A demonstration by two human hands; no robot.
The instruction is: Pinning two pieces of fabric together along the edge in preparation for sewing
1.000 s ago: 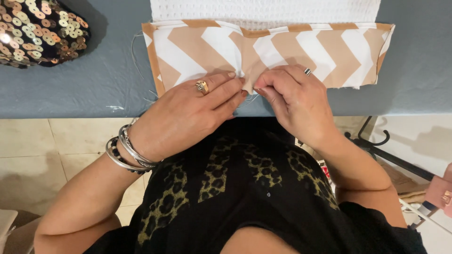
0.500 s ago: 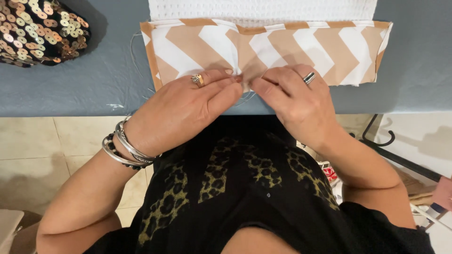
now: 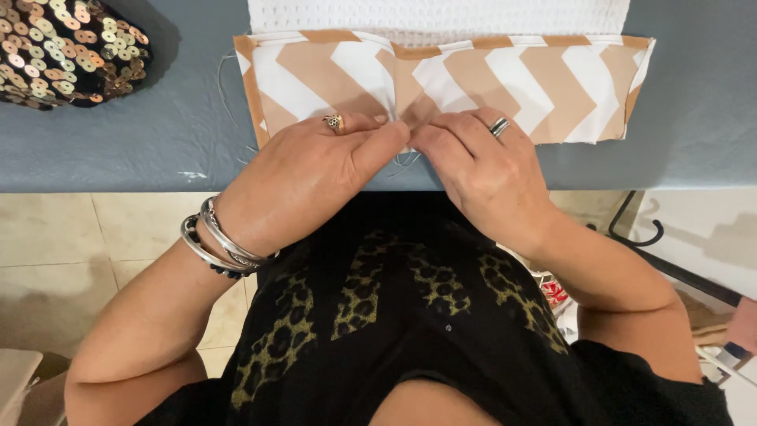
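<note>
Head view: left hand (image 3: 315,170) and right hand (image 3: 481,162), fingertips meeting, pinch near edge of folded chevron cloth (image 3: 441,83) lying on grey table (image 3: 118,150), apparently holding fold flat. White textured cloth (image 3: 438,16) beneath; sequinned bag (image 3: 67,47) far left.

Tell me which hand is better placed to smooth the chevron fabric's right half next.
Right, probably. The right hand sits at the near edge of the chevron fabric, on the side of that half. The left hand would have to cross over it. Both pinch the fabric's near edge at mid-width, fingertips almost meeting.
</note>
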